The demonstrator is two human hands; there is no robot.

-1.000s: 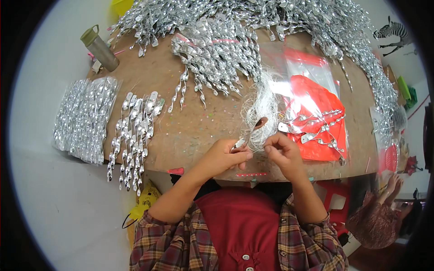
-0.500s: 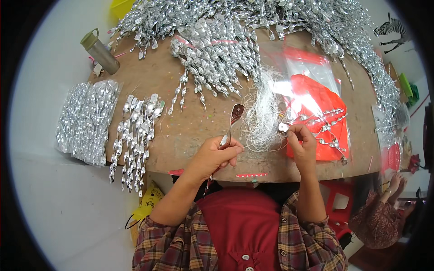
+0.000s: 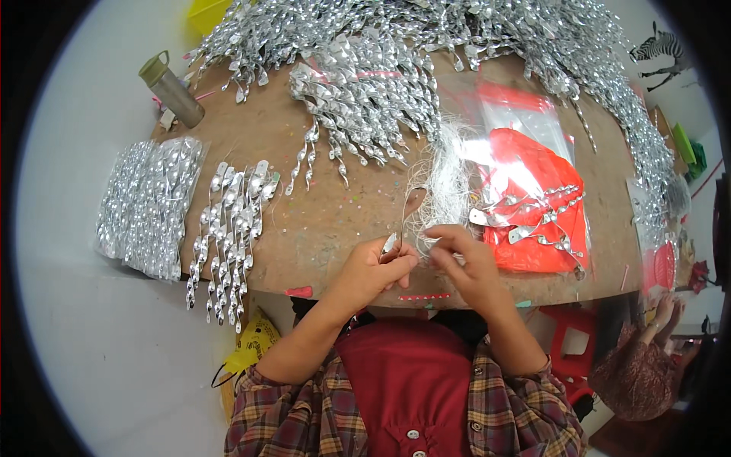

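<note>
Silver strip [image 3: 413, 201] pinched in left hand [image 3: 373, 273], right hand [image 3: 474, 273] just beside

Bright light throws white glare across the red plastic [image 3: 529, 169].

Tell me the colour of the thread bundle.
The thread bundle is white, clearest in the head view.

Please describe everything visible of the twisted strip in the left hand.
The twisted strip is thin, shiny and silvery, apparently metal or plastic, with a flat, rounded end that looks brownish. The left hand grips it and hides part; its end points away from the body, near the white threads; contact with them is unclear.
</note>
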